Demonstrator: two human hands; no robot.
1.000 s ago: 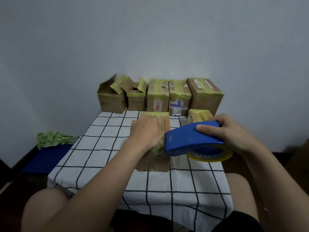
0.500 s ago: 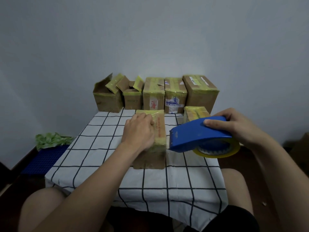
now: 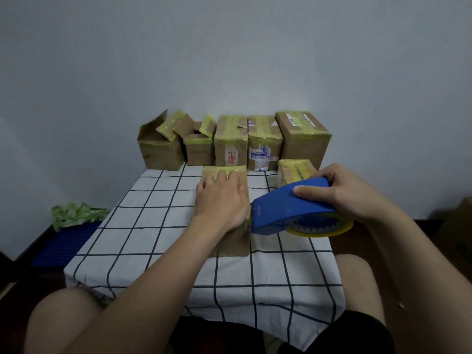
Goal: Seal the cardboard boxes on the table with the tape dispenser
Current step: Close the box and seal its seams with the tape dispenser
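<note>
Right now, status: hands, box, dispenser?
Left hand flat on front box. Right hand grips tape dispenser, nose at its right edge. Small taped box behind dispenser, not blocking.

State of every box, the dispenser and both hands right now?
front box: closed, taped, under left hand.
left hand: flat, pressing front box.
dispenser: held, nose at front box's right edge.
right hand: holds dispenser.
far-left box: open.
second box: open.
third box: taped shut.
fourth box: taped shut.
fifth box: taped shut.
small box: taped shut.

Left hand (image 3: 221,200) flat on box (image 3: 231,241)
</note>
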